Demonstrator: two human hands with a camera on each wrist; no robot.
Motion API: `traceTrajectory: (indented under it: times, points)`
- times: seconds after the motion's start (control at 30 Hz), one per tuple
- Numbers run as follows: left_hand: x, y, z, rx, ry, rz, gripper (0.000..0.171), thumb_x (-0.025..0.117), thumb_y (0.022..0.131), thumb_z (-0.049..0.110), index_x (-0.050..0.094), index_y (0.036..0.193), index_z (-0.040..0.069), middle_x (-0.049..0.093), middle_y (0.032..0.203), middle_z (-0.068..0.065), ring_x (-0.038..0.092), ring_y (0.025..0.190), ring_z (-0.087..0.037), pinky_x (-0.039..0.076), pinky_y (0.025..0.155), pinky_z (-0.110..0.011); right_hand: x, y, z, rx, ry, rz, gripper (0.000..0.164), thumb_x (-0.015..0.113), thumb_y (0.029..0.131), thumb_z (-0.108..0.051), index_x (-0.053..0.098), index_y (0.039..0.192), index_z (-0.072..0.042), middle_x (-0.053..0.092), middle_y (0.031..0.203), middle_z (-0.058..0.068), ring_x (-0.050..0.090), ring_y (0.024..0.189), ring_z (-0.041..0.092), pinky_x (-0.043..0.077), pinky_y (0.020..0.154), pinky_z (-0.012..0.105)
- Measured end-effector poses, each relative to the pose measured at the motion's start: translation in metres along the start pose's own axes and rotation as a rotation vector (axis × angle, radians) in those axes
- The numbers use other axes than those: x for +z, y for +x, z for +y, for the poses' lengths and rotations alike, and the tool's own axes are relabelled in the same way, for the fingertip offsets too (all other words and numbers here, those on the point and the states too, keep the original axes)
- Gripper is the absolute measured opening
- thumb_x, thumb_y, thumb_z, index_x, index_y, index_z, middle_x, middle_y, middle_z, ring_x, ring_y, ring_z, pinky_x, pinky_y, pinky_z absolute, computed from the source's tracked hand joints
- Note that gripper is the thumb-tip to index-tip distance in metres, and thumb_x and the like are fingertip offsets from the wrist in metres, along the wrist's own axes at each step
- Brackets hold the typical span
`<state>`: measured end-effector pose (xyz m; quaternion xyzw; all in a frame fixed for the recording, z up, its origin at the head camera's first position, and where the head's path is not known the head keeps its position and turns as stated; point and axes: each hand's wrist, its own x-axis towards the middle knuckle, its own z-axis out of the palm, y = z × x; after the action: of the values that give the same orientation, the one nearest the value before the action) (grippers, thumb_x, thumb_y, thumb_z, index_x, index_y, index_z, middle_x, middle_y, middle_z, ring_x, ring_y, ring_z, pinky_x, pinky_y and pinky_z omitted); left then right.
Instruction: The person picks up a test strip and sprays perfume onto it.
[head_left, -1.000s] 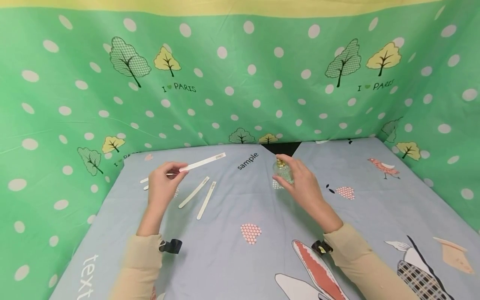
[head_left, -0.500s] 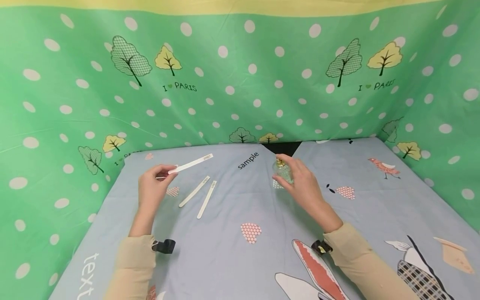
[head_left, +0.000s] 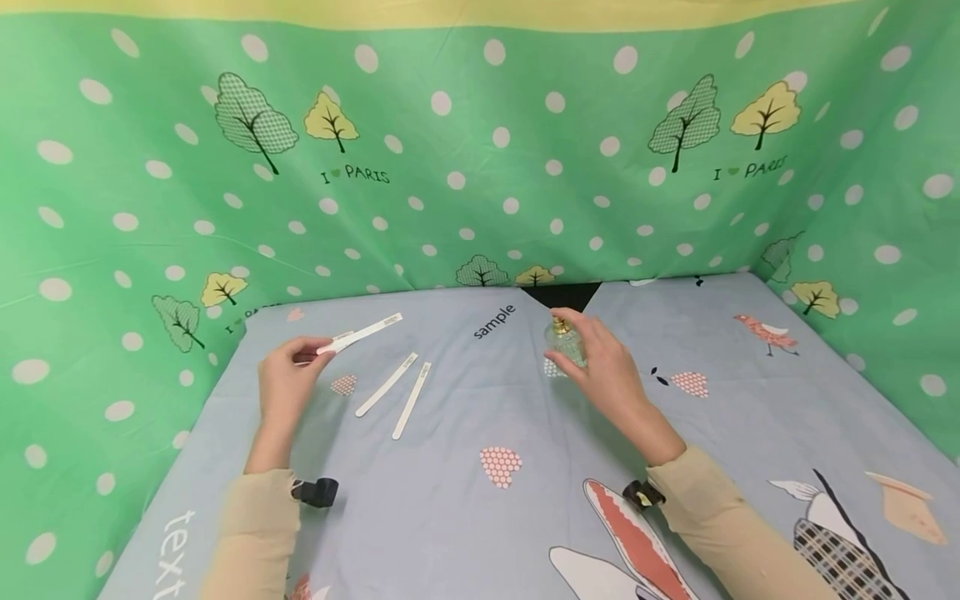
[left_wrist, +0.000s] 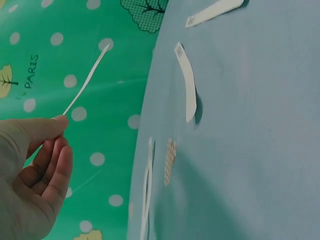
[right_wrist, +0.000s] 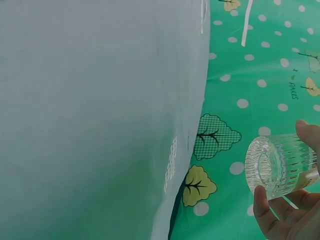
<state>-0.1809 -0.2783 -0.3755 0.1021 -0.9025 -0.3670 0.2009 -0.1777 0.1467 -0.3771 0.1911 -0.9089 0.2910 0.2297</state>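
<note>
The clear glass bottle [head_left: 564,343] is in the grip of the right hand [head_left: 609,371], between the thumb low on its side and a finger at its gold top [head_left: 560,325]; the hand covers much of its far side. Only the right wrist view shows the ribbed base, seen from below against the green curtain [head_left: 420,142], so the bottle is off the cloth [head_left: 450,517]. A pale label [right_wrist: 307,177] shows there in part, too cut off to read, and that hand runs out of the frame.

Well apart from the bottle, the left hand [head_left: 285,379] pinches one white paper strip [head_left: 367,332] near its end, the strip pointing up and toward the bottle's side. The head view gives its face and a printed mark too small to read; the left wrist view shows it almost edge-on, with the other fingers curled below the pinch.

Two loose strips [head_left: 387,385] lie on the cloth between the hands, nearer the left. Two thinner-looking strips [left_wrist: 147,190], cut off at the bottom of the left wrist view, are mostly hidden behind the left hand and held strip in the head view
</note>
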Motion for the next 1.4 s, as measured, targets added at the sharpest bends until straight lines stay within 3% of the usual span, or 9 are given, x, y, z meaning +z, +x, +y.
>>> traceTrajectory:
  times: [0.33,0.6,0.77,0.9,1.07,1.27,1.4]
  points:
    - [-0.004,0.005,-0.023,-0.090,0.064,-0.016,0.020,0.074,0.091,0.016,0.076,0.109,0.007,0.074,0.103,-0.018,0.053,0.074,0.004,0.041,0.062,-0.006,0.003,0.000,0.000,0.016,-0.006,0.000,0.061,0.076,0.089,-0.030,0.048,0.142,-0.022,0.064,0.116,0.011,0.054,0.077,0.023,0.049,0.063,0.039]
    - [-0.003,0.006,-0.043,-0.154,0.113,-0.030,0.022,0.072,0.091,0.015,0.074,0.111,0.004,0.073,0.106,-0.021,0.065,0.088,-0.022,0.040,0.060,-0.010,0.004,0.000,0.000,0.024,0.001,-0.006,0.060,0.076,0.089,-0.029,0.047,0.142,-0.023,0.064,0.122,0.012,0.061,0.090,0.027,0.054,0.070,0.045]
    - [-0.002,0.006,-0.053,-0.205,0.143,-0.052,0.024,0.071,0.091,0.014,0.073,0.113,0.003,0.071,0.107,-0.022,0.063,0.089,-0.025,0.042,0.064,-0.019,0.004,0.000,0.001,0.026,-0.003,-0.007,0.061,0.076,0.089,-0.030,0.047,0.142,-0.024,0.064,0.120,0.011,0.060,0.087,0.026,0.053,0.069,0.044]
    - [-0.001,0.005,-0.058,-0.239,0.160,-0.068,0.025,0.070,0.091,0.014,0.073,0.113,0.003,0.070,0.105,-0.021,0.060,0.085,-0.023,0.042,0.065,-0.023,0.004,0.000,0.001,0.020,-0.004,-0.005,0.061,0.076,0.089,-0.030,0.047,0.142,-0.023,0.064,0.119,0.012,0.059,0.086,0.026,0.053,0.069,0.044]
    - [-0.002,0.003,-0.061,-0.263,0.161,-0.083,0.027,0.072,0.090,0.015,0.072,0.114,0.001,0.071,0.105,-0.022,0.060,0.080,-0.020,0.042,0.060,-0.020,0.003,0.000,0.001,0.011,-0.006,-0.002,0.061,0.076,0.089,-0.030,0.047,0.142,-0.023,0.064,0.121,0.012,0.059,0.085,0.025,0.053,0.068,0.043]
    - [-0.004,0.002,-0.063,-0.292,0.160,-0.114,0.037,0.071,0.090,0.017,0.067,0.123,0.001,0.069,0.117,-0.024,0.065,0.099,-0.034,0.043,0.065,-0.024,0.003,0.000,0.001,0.003,-0.010,0.008,0.061,0.077,0.088,-0.028,0.048,0.142,-0.022,0.064,0.119,0.012,0.060,0.086,0.026,0.052,0.066,0.042]
    - [-0.008,0.000,-0.063,-0.287,0.161,-0.130,0.038,0.070,0.090,0.019,0.066,0.125,0.003,0.069,0.122,-0.022,0.063,0.108,-0.036,0.043,0.068,-0.023,0.003,-0.001,0.001,0.006,-0.008,0.007,0.061,0.077,0.088,-0.028,0.048,0.141,-0.022,0.064,0.120,0.012,0.061,0.088,0.026,0.053,0.067,0.043]
